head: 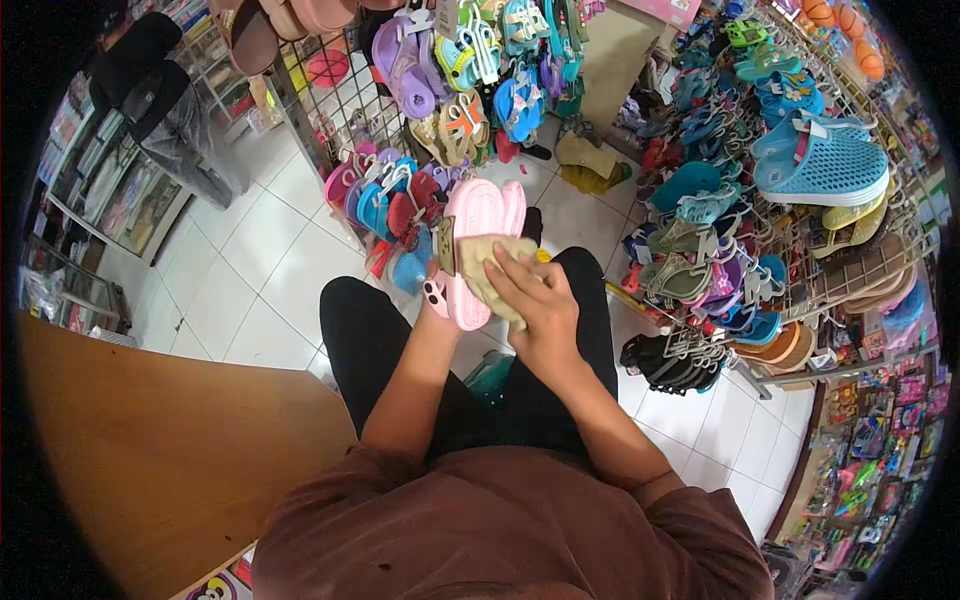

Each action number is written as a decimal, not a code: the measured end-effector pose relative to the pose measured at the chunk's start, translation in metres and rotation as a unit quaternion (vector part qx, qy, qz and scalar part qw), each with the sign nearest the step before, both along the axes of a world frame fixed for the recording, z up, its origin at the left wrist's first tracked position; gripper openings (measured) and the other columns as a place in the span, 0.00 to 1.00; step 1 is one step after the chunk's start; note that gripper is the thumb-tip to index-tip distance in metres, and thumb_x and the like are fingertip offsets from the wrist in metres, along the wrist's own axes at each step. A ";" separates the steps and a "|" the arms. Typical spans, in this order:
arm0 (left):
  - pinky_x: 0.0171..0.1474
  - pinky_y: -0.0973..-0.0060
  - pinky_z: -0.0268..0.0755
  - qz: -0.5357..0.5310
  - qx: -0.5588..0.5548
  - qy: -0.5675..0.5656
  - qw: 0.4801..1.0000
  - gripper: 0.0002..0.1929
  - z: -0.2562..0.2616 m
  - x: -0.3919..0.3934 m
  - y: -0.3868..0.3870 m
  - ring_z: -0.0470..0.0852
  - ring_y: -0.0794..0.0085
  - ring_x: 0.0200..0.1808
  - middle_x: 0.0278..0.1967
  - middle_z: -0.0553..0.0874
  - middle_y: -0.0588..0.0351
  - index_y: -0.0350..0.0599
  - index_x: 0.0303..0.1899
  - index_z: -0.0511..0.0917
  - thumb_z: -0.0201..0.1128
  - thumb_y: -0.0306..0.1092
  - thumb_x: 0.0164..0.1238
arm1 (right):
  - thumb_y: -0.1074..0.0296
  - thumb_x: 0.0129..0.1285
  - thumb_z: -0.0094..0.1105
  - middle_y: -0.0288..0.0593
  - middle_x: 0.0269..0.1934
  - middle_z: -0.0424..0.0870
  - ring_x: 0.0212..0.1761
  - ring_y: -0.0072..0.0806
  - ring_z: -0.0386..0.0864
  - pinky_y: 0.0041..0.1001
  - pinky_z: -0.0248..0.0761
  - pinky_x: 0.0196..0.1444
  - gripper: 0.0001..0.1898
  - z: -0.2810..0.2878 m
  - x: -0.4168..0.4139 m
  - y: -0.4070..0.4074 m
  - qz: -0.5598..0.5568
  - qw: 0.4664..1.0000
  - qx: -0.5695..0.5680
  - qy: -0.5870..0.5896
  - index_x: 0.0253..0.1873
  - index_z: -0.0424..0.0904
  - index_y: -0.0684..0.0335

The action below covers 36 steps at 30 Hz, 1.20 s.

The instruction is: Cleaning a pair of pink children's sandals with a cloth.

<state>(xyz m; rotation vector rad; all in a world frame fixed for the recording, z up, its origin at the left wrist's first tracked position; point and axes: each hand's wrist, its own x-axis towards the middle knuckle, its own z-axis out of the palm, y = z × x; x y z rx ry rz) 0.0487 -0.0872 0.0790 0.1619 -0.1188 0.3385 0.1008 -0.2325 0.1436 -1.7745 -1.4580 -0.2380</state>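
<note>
A pair of pale pink sandals (477, 206) is held up in front of my knees. My left hand (442, 309) grips them from the left and underneath, its fingers mostly hidden behind the footwear. A strap with a dark round detail (432, 291) sticks out by that wrist. My right hand (541, 304) presses a folded beige cloth (478, 259) against the upper face of the sandals, fingers spread over it. An olive-brown band with cut-outs (445, 244) shows at their left side; whether it belongs to the sandals I cannot tell.
Hanging sandals (390, 199) crowd a wire grid rack (345, 105) ahead. Another loaded rack stands to the right, with light-blue clogs (821, 161). A wooden tabletop (187, 442) lies at left. Beige cloths (589, 161) lie on the tiled floor (262, 259). A person (161, 105) stands at upper left.
</note>
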 end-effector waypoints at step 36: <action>0.47 0.73 0.84 0.262 0.111 0.192 0.939 0.18 -0.001 -0.020 0.063 0.88 0.70 0.42 0.48 0.86 0.53 0.33 0.60 0.75 0.59 0.26 0.72 | 0.83 0.46 0.60 0.56 0.60 0.78 0.62 0.56 0.74 0.41 0.67 0.66 0.34 0.007 0.044 0.127 0.100 0.991 0.010 0.086 0.64 0.73 0.69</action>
